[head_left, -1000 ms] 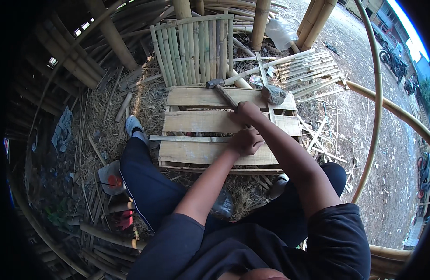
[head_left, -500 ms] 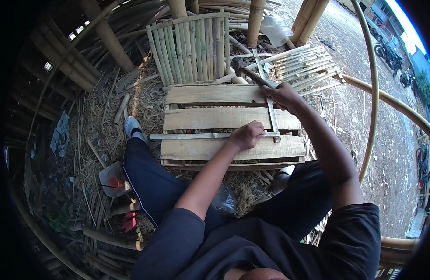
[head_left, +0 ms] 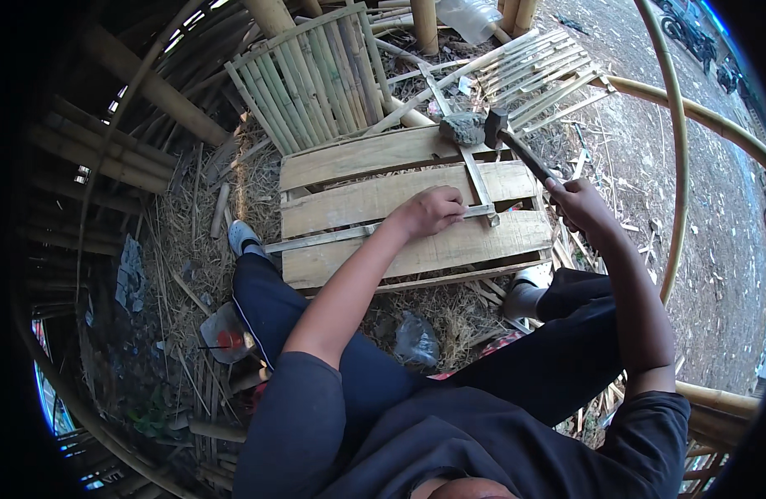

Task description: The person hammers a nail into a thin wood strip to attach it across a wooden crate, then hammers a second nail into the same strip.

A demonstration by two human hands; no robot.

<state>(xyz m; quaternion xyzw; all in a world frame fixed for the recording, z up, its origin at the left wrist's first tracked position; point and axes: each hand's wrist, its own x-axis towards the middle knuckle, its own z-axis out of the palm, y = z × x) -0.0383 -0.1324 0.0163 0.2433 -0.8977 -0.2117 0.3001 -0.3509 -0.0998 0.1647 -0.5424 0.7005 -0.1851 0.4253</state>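
Observation:
My right hand point(head_left: 581, 205) is closed around the handle of a hammer point(head_left: 528, 155). The hammer's dark head is raised at the far right of a low slatted wooden bench, beside a grey stone point(head_left: 463, 129). My left hand point(head_left: 430, 212) is closed over a thin bamboo strip point(head_left: 325, 239) that lies across the bench point(head_left: 349, 208). Close to my left fingertips, this strip meets a second bamboo strip point(head_left: 476, 176) at a corner. The stone sits on or against the second strip. Whether my left fingers also pinch something small is hidden.
A bamboo slat panel point(head_left: 312, 79) leans behind the bench, with a slatted bamboo frame point(head_left: 536, 75) to its right. Bamboo poles point(head_left: 694, 116) border the right side. Shavings litter the ground; a container with a red cup point(head_left: 229, 339) stands left of my leg.
My right hand has moved right with the hammer, whose head has swung rightward. The stone now shows clearly. My left hand stays near the strips' corner, while the whole view has shifted.

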